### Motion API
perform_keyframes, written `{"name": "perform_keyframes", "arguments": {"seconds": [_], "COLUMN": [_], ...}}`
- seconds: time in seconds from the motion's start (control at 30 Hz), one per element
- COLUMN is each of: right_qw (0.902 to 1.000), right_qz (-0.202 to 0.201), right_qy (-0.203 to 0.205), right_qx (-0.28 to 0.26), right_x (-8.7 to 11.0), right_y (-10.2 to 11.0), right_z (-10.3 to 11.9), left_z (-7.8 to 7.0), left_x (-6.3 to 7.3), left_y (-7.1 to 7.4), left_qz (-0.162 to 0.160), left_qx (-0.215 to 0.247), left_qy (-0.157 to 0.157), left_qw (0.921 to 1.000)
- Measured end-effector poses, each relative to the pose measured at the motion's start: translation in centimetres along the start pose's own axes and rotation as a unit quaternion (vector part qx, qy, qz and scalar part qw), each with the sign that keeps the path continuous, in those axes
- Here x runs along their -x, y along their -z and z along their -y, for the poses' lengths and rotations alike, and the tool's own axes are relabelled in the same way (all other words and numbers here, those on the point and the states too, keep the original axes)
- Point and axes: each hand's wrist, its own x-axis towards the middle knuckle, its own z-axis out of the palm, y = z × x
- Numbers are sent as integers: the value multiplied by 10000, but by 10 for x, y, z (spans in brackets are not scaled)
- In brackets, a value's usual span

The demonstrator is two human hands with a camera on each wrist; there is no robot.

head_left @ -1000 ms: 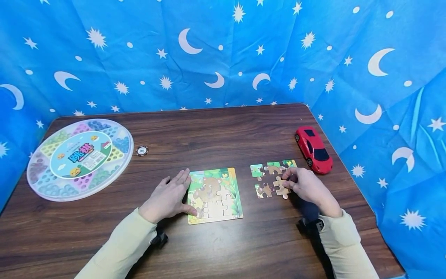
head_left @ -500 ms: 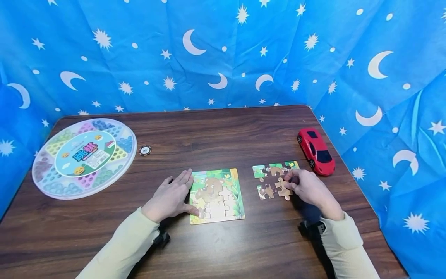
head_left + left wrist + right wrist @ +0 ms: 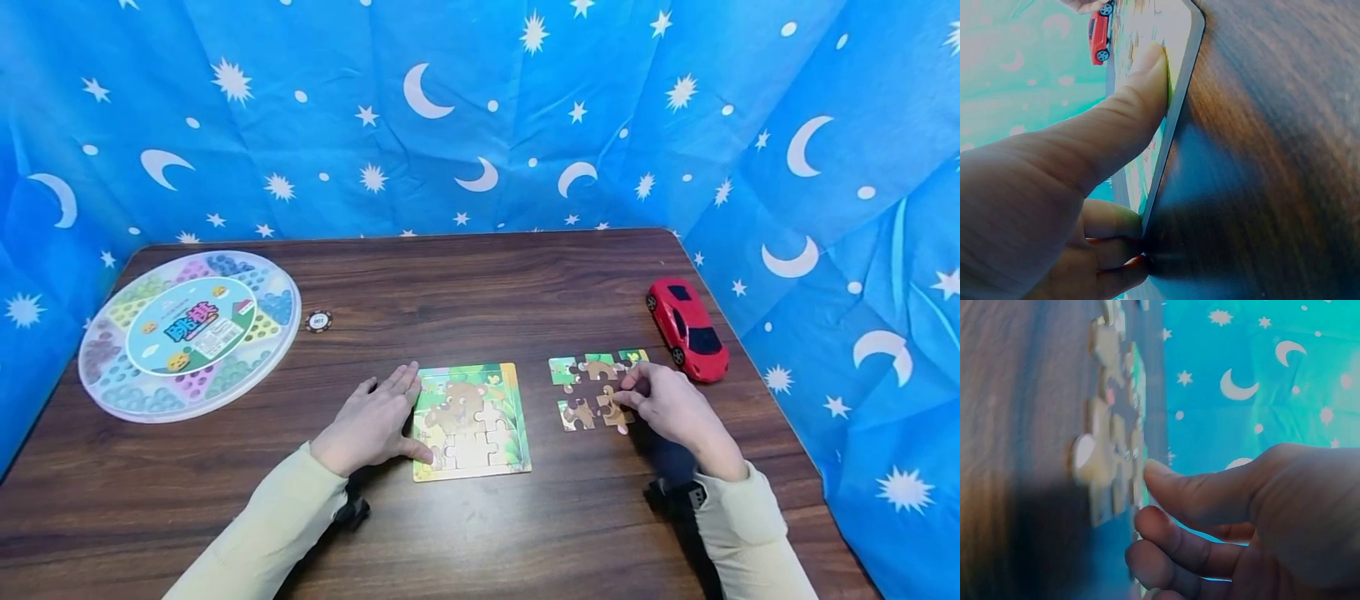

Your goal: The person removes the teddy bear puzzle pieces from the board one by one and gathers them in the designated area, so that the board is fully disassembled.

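Little has shifted: your right grip [image 3: 667, 406] remains at a loose puzzle piece [image 3: 612, 414], pinch not verifiable, and your left grip [image 3: 371, 427] lies relaxed against the puzzle board [image 3: 512, 377], leaving that piece unfitted, right of the board

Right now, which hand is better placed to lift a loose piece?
Right hand, I'd say: its fingertips are at the loose pieces, though whether they grip one is unclear. The left hand rests at the left edge of the board, which lies between it and those pieces.
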Motion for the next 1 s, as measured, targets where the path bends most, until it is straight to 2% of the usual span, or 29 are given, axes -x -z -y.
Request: {"name": "perform_keyframes", "arguments": {"seconds": [0.3, 0.57, 0.67, 0.83, 1.0], "right_qw": [9989, 9907, 9875, 9820, 9727], "right_qz": [29, 107, 99, 380, 655], "right_qy": [452, 1334, 1541, 1820, 2098], "right_qx": [-99, 226, 309, 335, 746], "right_x": [-4, -11, -14, -15, -14], "right_y": [-7, -29, -37, -51, -60], "right_z": [41, 78, 89, 105, 114], "left_z": [0, 0, 0, 0, 0], "left_x": [-1, 0, 0, -1, -1], "left_y": [0, 1, 1, 1, 1], "left_qz": [33, 20, 0, -24, -10], "left_qx": [-46, -79, -84, -113, -121], "left_qy": [28, -2, -7, 13, 27], "left_qw": [10000, 10000, 10000, 9999, 9999]}}
